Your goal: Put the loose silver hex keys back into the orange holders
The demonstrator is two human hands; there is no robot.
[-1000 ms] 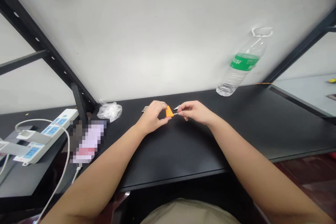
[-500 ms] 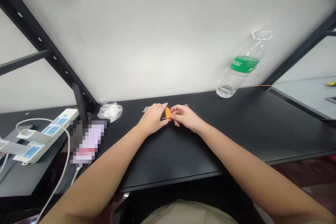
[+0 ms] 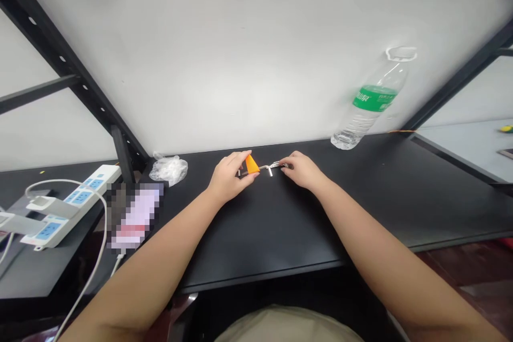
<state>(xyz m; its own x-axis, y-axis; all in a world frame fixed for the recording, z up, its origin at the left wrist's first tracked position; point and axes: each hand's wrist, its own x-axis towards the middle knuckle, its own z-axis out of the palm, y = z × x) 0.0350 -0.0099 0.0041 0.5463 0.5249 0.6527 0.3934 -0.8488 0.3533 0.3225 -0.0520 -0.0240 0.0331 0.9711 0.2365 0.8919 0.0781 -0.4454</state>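
Note:
Thumb and fingers of my left hand (image 3: pixel 228 177) pinch an orange triangular piece (image 3: pixel 251 164), its broad face toward me. Small silver bits show beside the left fingers, partly hidden. To the right, my right hand (image 3: pixel 302 170) is low over the black tabletop, its fingers and thumb closed on the end of a small group of thin silver metal pieces (image 3: pixel 274 164). They look like small L-shaped hex keys; how many the right fingers grip is hidden. One short silver leg (image 3: pixel 270 172) points toward me between the two hands.
A large clear bottle with a green label (image 3: pixel 374 98) stands at the wall on the right. At the left are a crumpled plastic bag (image 3: pixel 170 170), a blurred-out phone (image 3: pixel 136 219) on a cable, and a white power strip (image 3: pixel 88 192). Black metal posts (image 3: pixel 64 64) frame the desk.
My right hand has left the orange piece and moved right to the silver metal pieces. My left hand keeps the orange piece, shifted slightly left and turned, so more of it shows.

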